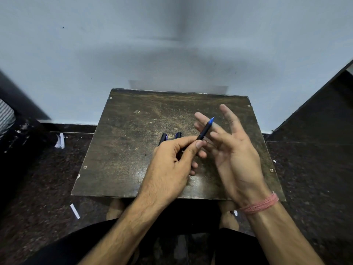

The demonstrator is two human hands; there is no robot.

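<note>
My left hand [175, 159] pinches an uncapped black pen [205, 130] with a blue tip, between thumb and fingers, and the tip points up and away to the right. My right hand [235, 150] is spread with straight fingers just right of the pen, palm turned toward it, holding nothing. Two more dark pen pieces with blue ends [163, 138] [178, 135] lie on the small dark wooden table [124, 146], partly hidden behind my left hand.
The table stands against a pale blue wall [133, 54] on a dark speckled floor [38, 178]. Scraps of white paper [74, 211] [60, 140] lie on the floor at left. A dark slanted panel [315, 104] rises at right. My legs are under the table's near edge.
</note>
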